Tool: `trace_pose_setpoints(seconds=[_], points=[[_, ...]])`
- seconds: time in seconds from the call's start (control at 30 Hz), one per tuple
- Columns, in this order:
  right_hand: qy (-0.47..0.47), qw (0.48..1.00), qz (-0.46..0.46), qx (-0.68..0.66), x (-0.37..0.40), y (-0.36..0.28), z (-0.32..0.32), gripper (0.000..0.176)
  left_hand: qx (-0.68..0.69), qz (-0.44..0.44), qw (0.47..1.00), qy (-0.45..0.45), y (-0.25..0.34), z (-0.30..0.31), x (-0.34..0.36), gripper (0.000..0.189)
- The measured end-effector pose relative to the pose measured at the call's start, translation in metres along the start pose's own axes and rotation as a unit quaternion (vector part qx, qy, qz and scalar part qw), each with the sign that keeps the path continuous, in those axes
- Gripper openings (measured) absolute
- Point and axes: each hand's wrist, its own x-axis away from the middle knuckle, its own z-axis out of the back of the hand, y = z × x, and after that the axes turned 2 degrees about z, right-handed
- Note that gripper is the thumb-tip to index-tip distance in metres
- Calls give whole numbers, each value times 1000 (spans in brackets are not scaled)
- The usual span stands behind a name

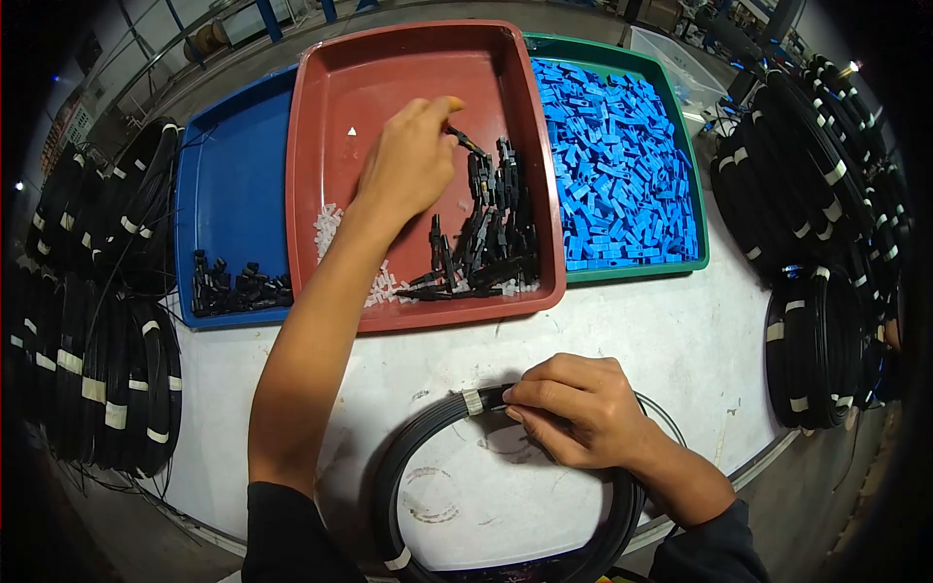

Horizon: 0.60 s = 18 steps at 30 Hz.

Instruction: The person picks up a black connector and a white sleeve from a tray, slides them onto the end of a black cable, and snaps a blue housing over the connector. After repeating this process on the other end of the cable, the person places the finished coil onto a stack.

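Note:
Over the red tray (413,83), my left hand (408,155) is closed, its fingertips pinching the end of a slim black connector piece (465,142). Below and to the right of it lies a pile of similar black connector pieces (476,248). Small whitish clear plastic bits (328,225) are scattered along the tray's lower left. On the white table, my right hand (583,408) pinches the top of a coil of black cable (389,486), close to a band of pale tape (472,401). The coil's lower edge runs out of view.
A blue tray (233,185) with small black parts (233,290) stands left; a green tray (695,185) full of blue clips (617,165) stands right. Stacked taped cable coils (107,379) flank the left, and more coils (816,340) the right. Behind the green tray is a clear bin (671,58).

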Motion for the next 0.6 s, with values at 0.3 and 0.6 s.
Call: trace_pose_setpoints(seconds=[0.3,0.6], points=[[-2,1000,-4,-2,0,1,0,14,-55,-98,993,-33,-14,-1,-10,18],[57,998,-2,-25,3,5,-5,12,382,176,907,-31,55,62,69,28]])
